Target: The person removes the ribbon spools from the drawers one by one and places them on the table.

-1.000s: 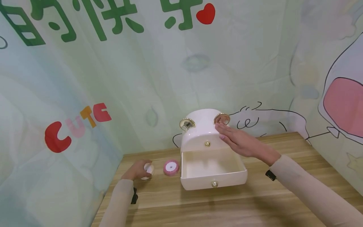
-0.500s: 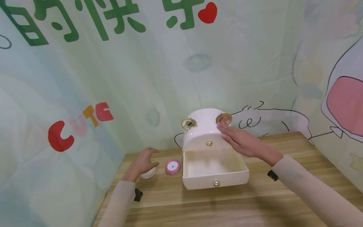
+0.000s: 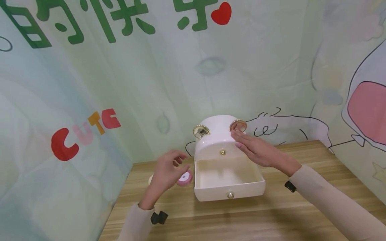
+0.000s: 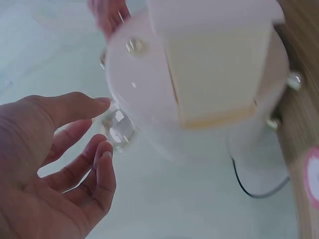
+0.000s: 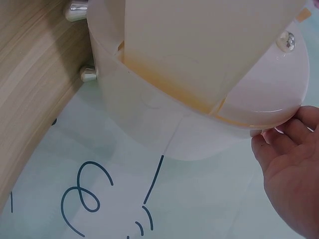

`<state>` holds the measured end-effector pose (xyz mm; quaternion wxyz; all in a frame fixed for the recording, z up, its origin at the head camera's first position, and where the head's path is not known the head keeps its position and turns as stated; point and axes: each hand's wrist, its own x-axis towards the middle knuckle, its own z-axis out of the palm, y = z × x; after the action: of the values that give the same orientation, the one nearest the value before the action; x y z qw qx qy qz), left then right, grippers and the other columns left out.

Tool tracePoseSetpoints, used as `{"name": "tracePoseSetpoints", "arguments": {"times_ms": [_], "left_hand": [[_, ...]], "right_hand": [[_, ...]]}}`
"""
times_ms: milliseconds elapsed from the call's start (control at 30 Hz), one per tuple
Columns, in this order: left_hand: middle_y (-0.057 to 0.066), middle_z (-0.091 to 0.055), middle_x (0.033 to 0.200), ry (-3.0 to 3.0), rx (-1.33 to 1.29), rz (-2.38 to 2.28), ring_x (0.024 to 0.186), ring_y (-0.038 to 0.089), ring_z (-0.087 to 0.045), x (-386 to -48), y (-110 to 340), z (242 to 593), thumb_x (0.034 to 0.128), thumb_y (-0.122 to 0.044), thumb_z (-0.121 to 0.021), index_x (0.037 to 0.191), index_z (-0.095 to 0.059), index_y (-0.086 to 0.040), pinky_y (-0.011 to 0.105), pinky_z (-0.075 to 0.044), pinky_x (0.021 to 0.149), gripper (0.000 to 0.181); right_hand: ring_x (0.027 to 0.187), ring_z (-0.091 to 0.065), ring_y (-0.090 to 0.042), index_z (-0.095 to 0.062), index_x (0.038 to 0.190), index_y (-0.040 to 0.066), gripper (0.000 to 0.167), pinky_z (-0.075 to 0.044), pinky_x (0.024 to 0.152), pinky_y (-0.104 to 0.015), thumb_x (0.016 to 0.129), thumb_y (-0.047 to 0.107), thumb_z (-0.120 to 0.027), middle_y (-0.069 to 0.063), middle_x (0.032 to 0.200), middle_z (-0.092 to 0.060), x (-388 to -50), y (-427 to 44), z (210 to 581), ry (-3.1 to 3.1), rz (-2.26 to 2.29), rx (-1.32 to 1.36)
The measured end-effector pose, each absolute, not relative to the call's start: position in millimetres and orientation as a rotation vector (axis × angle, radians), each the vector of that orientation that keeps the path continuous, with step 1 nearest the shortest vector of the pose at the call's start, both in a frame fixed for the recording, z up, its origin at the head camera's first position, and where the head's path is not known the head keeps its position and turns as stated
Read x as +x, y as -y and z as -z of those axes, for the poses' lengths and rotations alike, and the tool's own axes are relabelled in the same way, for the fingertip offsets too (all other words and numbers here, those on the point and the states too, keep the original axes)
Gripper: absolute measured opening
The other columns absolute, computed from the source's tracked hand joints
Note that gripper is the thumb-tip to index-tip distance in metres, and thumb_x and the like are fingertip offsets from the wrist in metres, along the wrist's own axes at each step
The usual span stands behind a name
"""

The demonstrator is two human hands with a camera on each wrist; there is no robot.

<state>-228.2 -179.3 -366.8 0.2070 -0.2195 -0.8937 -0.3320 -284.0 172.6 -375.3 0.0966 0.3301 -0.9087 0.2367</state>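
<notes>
A white rounded storage box (image 3: 217,132) with round gold ears stands on the table, its lower drawer (image 3: 229,192) pulled out. My right hand (image 3: 260,150) rests with straight fingers against the box's upper right side, by one ear; the right wrist view shows its fingertips (image 5: 259,142) touching the rim. My left hand (image 3: 169,170) is raised left of the box, fingers loosely bent and holding nothing. Partly behind it lies a pink spool of ribbon (image 3: 186,179) with a white centre. A pale round thing (image 3: 150,179) is almost hidden by that hand.
The wooden table (image 3: 223,221) meets a printed cloth backdrop (image 3: 169,83) close behind the box. The open drawer juts toward the front. Gold knobs stick out from the box's upper front (image 3: 222,152) and from the drawer front.
My left hand has let go of the pale round thing, risen, and moved right toward the ribbon spool and box. The right hand stays against the box.
</notes>
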Motion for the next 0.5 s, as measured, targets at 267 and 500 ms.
{"name": "tracePoseSetpoints", "arguments": {"times_ms": [267, 500], "left_hand": [[0.007, -0.073, 0.086, 2.357, -0.939, 0.951, 0.072, 0.017, -0.065, -191, 142, 367, 0.0804, -0.006, -0.088, 0.098, -0.075, -0.007, 0.024, -0.057, 0.064, 0.022], [0.001, -0.073, 0.09, 2.373, -1.131, 0.847, 0.075, 0.009, -0.064, -168, 114, 385, 0.0822, -0.013, -0.088, 0.099, -0.075, -0.011, 0.013, -0.053, 0.068, 0.022]], "right_hand": [[0.16, -0.031, -0.035, -0.036, 0.162, 0.005, 0.057, -0.03, 0.128, -0.057, 0.115, 0.036, -0.038, -0.013, 0.171, -0.032, -284, -170, 372, 2.688, -0.697, 0.981], [0.16, -0.03, -0.037, -0.036, 0.162, 0.004, 0.056, -0.03, 0.127, -0.058, 0.115, 0.034, -0.038, -0.015, 0.171, -0.032, -282, -171, 373, 2.684, -0.701, 0.978]]}}
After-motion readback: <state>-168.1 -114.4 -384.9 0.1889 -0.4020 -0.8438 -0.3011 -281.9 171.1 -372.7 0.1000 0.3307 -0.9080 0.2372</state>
